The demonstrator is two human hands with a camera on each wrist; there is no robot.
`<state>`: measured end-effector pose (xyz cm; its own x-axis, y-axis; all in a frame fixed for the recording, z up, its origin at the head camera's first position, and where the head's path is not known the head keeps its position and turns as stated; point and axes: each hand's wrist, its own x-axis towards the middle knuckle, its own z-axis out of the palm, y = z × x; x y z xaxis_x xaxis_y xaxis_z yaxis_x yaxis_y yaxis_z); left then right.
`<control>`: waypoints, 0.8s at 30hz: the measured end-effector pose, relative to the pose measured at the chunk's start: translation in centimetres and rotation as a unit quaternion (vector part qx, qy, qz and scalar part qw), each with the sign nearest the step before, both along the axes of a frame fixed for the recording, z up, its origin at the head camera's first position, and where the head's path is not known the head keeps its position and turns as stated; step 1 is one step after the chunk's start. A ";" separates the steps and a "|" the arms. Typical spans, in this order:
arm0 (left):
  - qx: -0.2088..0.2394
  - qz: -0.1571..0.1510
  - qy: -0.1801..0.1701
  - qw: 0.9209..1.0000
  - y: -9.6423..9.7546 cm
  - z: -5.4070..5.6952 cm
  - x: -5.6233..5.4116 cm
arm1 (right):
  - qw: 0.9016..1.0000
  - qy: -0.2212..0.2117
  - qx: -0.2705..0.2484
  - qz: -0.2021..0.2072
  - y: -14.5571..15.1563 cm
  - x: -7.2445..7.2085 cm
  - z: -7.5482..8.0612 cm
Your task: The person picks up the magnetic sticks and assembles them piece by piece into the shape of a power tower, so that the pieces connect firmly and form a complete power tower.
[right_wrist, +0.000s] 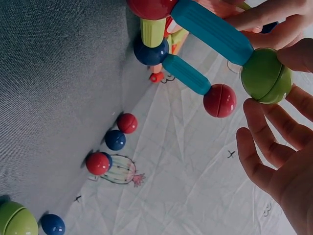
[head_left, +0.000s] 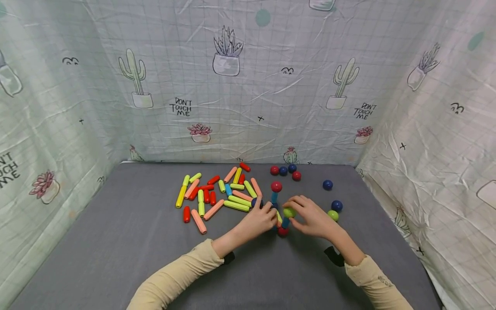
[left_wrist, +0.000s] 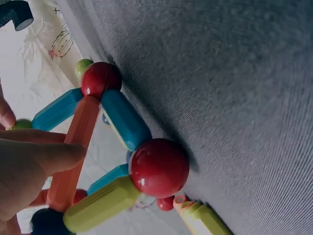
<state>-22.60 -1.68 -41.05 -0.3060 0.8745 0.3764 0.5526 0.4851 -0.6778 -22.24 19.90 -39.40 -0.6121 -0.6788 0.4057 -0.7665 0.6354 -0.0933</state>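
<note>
A small frame of coloured rods and balls stands on the table between both hands. My left hand (head_left: 257, 219) pinches its slanting salmon rod (left_wrist: 85, 117), which runs between a red ball (left_wrist: 101, 78) and a dark blue ball (left_wrist: 49, 223). A yellow-green rod (left_wrist: 102, 203) joins that blue ball to another red ball (left_wrist: 159, 168). On the right side, my right hand (head_left: 311, 217) holds a green ball (right_wrist: 266, 76) between thumb and fingertips, at the upper end of a blue rod (right_wrist: 212, 32). Behind it, a second blue rod (right_wrist: 186, 73) rises to a red ball (right_wrist: 220, 100).
Loose rods in yellow, red, salmon and blue lie to the left, among them a yellow rod (head_left: 180, 196). Red and blue balls (head_left: 283, 171) sit at the back. Further right are a green ball (head_left: 333, 215) and blue balls (head_left: 336, 206). Patterned cloth (head_left: 248, 94) surrounds the table.
</note>
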 end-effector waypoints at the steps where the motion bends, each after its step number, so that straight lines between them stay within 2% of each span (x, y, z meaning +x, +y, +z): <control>1: -0.003 0.000 0.000 1.000 0.0 0.0 0.0 | 1.000 0.001 0.002 -0.001 0.0 0.0 0.0; 7: 0.021 -0.019 0.008 1.000 0.0 -1.0 -0.5 | 1.000 -0.002 0.002 0.001 -0.1 0.0 -0.1; 10: 0.087 -0.037 -0.006 0.996 -0.4 -1.4 -0.6 | 1.000 -0.024 -0.009 -0.001 0.1 0.0 -0.4; 11: 0.125 -0.043 -0.017 0.991 -0.6 -1.5 -0.6 | 0.999 -0.038 -0.014 -0.003 0.2 0.0 -0.6; 12: 0.172 -0.048 -0.038 0.983 -0.9 -1.5 -0.6 | 0.998 -0.056 -0.021 -0.006 0.4 0.0 -0.8; 13: 0.226 -0.050 -0.066 0.971 -1.2 -1.4 -0.5 | 0.997 -0.074 -0.028 -0.010 0.5 0.0 -1.0; 14: 0.283 -0.050 -0.103 0.952 -1.5 -1.4 -0.5 | 0.995 -0.093 -0.034 -0.013 0.7 0.0 -1.2; 15: 0.341 -0.047 -0.148 0.927 -1.8 -1.3 -0.4 | 0.992 -0.114 -0.042 -0.016 0.9 0.0 -1.5; 16: 0.393 -0.040 -0.205 0.895 -2.1 -1.3 -0.3 | 0.989 -0.140 -0.052 -0.017 1.1 -0.1 -1.7; 17: 0.439 -0.029 -0.272 0.856 -2.5 -1.2 -0.3 | 0.984 -0.167 -0.060 -0.016 1.2 -0.2 -2.0; 18: 0.478 -0.014 -0.345 0.808 -2.8 -1.1 -0.2 | 0.978 -0.197 -0.072 -0.014 1.4 -0.3 -2.3; 19: 0.508 0.006 -0.419 0.753 -3.2 -1.1 -0.2 | 0.970 -0.228 -0.083 -0.012 1.5 -0.4 -2.6; 21: 0.545 0.054 -0.551 0.630 -3.9 -1.2 -0.1 | 0.950 -0.292 -0.105 -0.011 1.8 -0.7 -3.2; 22: 0.553 0.078 -0.606 0.566 -4.2 -1.3 -0.2 | 0.938 -0.325 -0.116 -0.015 1.9 -0.8 -3.5; 23: 0.557 0.096 -0.651 0.507 -4.4 -1.4 -0.2 | 0.925 -0.358 -0.128 -0.020 1.9 -0.9 -3.7; 24: 0.557 0.110 -0.685 0.456 -4.6 -1.5 -0.3 | 0.911 -0.387 -0.140 -0.026 2.0 -1.0 -4.0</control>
<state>-22.91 -6.26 -42.59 -0.9558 0.2653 -0.1266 -0.0582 0.2512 0.9662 -23.22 21.87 -43.36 -0.8161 -0.5779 -0.0080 -0.3730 0.5372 -0.7565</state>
